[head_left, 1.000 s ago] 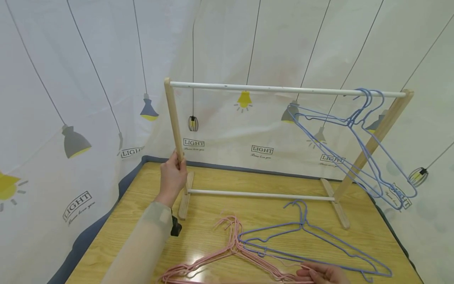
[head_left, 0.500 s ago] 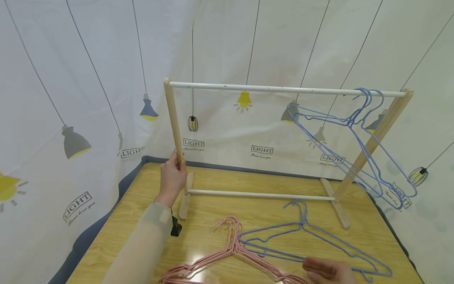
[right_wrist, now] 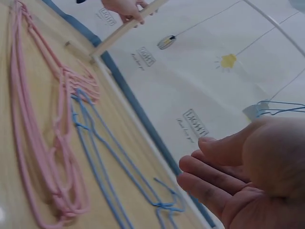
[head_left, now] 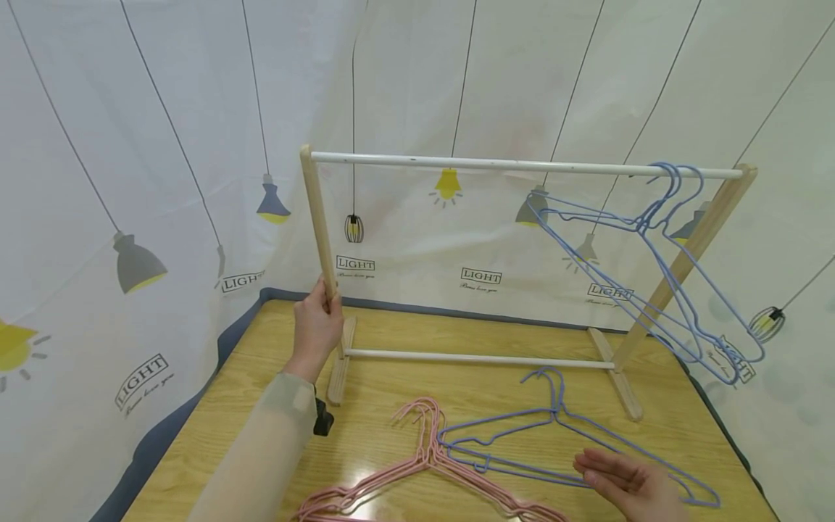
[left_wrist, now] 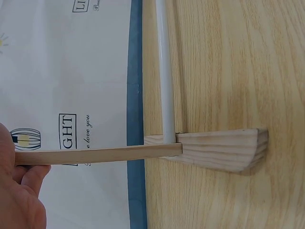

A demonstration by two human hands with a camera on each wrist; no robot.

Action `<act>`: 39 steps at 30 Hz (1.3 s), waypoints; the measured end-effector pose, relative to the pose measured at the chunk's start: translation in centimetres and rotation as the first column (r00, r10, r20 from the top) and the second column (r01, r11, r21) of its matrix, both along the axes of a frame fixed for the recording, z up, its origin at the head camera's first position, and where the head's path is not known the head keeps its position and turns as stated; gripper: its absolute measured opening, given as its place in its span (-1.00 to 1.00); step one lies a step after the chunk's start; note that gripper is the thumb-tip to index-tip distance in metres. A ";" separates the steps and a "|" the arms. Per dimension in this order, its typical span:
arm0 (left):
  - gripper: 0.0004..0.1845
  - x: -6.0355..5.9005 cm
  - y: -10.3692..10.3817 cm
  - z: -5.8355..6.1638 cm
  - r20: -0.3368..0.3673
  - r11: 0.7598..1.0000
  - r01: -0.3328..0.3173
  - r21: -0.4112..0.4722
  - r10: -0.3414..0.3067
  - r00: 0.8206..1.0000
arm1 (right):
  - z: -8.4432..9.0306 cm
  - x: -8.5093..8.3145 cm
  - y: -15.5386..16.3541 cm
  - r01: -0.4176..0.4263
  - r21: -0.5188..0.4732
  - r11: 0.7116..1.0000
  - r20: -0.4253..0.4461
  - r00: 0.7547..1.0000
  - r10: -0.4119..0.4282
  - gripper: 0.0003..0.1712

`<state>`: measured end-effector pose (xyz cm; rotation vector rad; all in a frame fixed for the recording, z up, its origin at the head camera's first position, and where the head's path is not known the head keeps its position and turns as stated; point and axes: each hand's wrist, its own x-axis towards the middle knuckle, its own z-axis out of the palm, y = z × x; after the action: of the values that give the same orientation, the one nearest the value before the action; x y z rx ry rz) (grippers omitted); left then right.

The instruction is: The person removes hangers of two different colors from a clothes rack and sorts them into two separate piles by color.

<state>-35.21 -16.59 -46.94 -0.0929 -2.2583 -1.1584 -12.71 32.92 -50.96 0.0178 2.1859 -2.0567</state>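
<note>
Gripping the wooden rack upright (head_left: 321, 232) with my left hand (head_left: 317, 324), I'm hovering my open, empty right hand (head_left: 629, 484) over the blue wire hangers (head_left: 554, 442), lying crosswise just left.

1. Your head camera looks forward and down from above the near edge of the table (head_left: 196, 464), taking in the whole wooden rack (head_left: 522, 165) and the curtain behind it.
2. Your left wrist camera sits close, aimed along the rack's left post (left_wrist: 100, 155) down to its foot (left_wrist: 224, 149); the head view shares that post.
3. Your right wrist camera looks low across the table past the right hand (right_wrist: 248, 176), probably towards the rack's left end; both views share the pink hangers (right_wrist: 43, 143).
</note>
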 end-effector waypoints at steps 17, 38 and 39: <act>-0.76 0.0 -0.1 -0.2 0.030 1.000 0.010 0.014 -0.010 1.000 | 8.7 -2.3 4.4 0.500 -0.256 0.827 -0.175 0.817 -0.549 -0.60; -0.77 -0.2 -0.1 -0.2 0.029 1.000 0.015 0.011 -0.016 0.999 | 11.3 -4.2 5.8 0.675 -0.201 0.710 -0.638 0.459 -0.618 -0.65; -0.78 -0.2 -0.1 -0.2 0.026 1.000 0.014 0.009 -0.014 1.000 | 11.4 -4.2 6.0 0.672 -0.213 0.709 -0.640 0.452 -0.621 -0.64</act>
<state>-35.39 -16.64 -47.17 -0.0909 -2.2784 -1.1838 -16.93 38.91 -39.58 0.1729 3.0783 -2.7047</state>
